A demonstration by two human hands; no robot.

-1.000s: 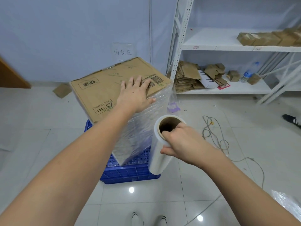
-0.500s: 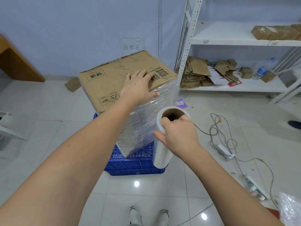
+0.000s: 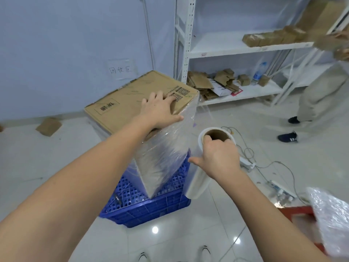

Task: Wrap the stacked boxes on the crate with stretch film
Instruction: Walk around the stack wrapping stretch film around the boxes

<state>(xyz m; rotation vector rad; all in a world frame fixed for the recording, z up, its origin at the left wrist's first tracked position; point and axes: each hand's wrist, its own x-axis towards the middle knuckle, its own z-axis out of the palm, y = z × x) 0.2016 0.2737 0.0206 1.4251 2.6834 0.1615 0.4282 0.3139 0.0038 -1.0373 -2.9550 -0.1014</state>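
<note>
A stack of brown cardboard boxes (image 3: 124, 108) stands on a blue plastic crate (image 3: 151, 207), its near sides covered in clear stretch film (image 3: 166, 159). My left hand (image 3: 158, 108) lies flat on the top box near its right corner, fingers spread, thumb over the edge. My right hand (image 3: 219, 157) grips the stretch film roll (image 3: 200, 178) at its top, fingers hooked into the cardboard core. The roll hangs upright just right of the stack, and film runs from it to the boxes.
White metal shelving (image 3: 226, 48) with flattened cartons stands behind on the right. A person (image 3: 321, 86) walks at the far right. Cables and a power strip (image 3: 277, 188) lie on the tiled floor. A red stool (image 3: 298, 216) with bubble wrap (image 3: 334, 222) sits at lower right.
My view has swung left around the stack and the roll has moved with my right hand, drawing film along the box's side. A person has come into view at the right. My left hand stays on the box.
</note>
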